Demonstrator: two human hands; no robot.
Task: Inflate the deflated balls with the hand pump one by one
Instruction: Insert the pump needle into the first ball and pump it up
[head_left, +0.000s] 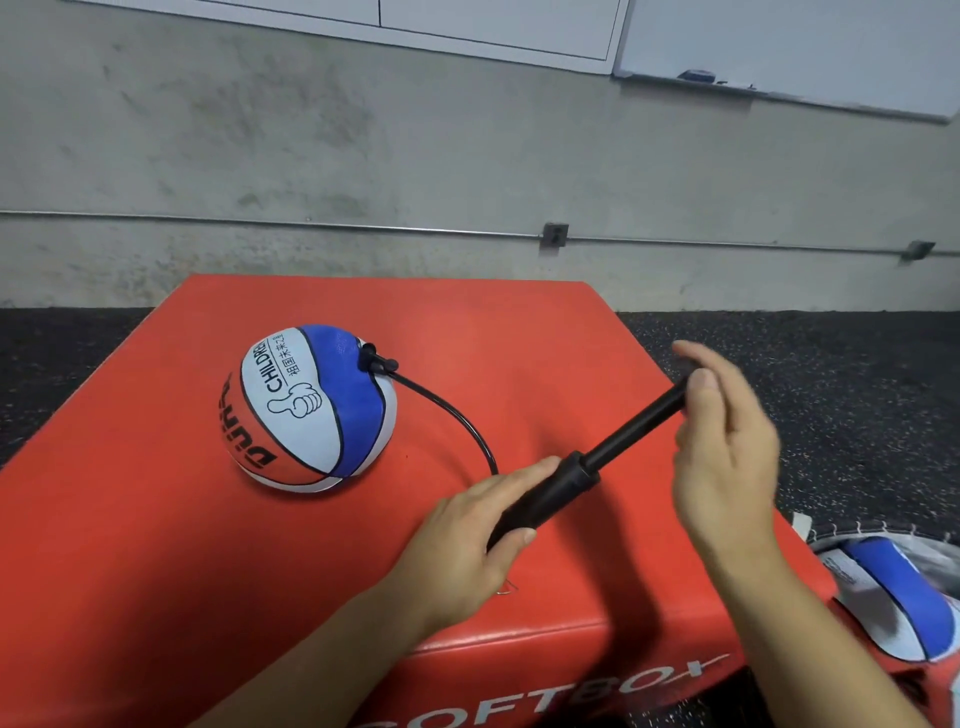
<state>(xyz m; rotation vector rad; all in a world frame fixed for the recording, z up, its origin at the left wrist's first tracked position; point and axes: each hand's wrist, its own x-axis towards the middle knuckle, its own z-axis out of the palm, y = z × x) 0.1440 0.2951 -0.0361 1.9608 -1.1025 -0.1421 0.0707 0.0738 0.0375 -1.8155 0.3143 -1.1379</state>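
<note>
- Nearest to us, at the lower right, a flat blue-and-white ball (893, 597) lies limp in a bag beside the box, its panels collapsed and creased.
- Our left hand (467, 540) wraps round the matte black barrel of the hand pump (561, 483), fingers curled over it and thumb pressed along its near side.
- Our right hand (727, 447) sits at the far end of the slim piston rod; thumb and fingers close loosely on the handle there, and motion blur hides how tight the hold is.
- The pump slants above the red padded box (156, 545), a smooth vinyl block with rounded edges and white lettering on its near face.
- A thin black hose (457, 415) curves from the pump's near end to the valve on the round ball (306, 410).
- That ball rests on the box's left part, pebbled panels in blue, white and orange-red.
- Beyond, speckled dark rubber floor (831, 353), then a rough concrete wall (415, 156).
</note>
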